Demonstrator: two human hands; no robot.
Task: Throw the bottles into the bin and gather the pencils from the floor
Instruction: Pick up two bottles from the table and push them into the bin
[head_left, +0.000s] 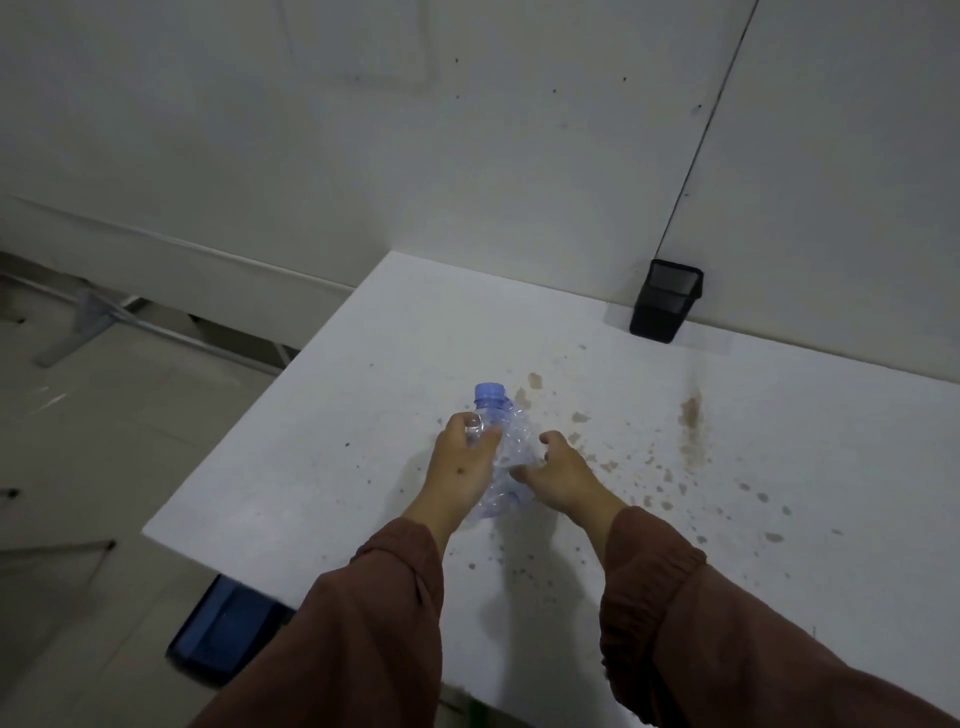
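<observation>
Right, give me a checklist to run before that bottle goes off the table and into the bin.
1. Left hand gripping the bottle: ok, fingers wrap its upper part.
2. Right hand holding too: not ok, fingers are curled open beside it.
3. Cap on: ok.
4. Bottle empty: ok, clear and crushed.
5. Bin located: cannot tell; a blue container shows under the table edge.
6. Pencils found: cannot tell.

— What stands in my way?
— Only the black mesh holder (666, 306) against the wall (519, 130), far corner.
— And around me?
— The stained white tabletop (322, 467) lies bare left and right.
</observation>
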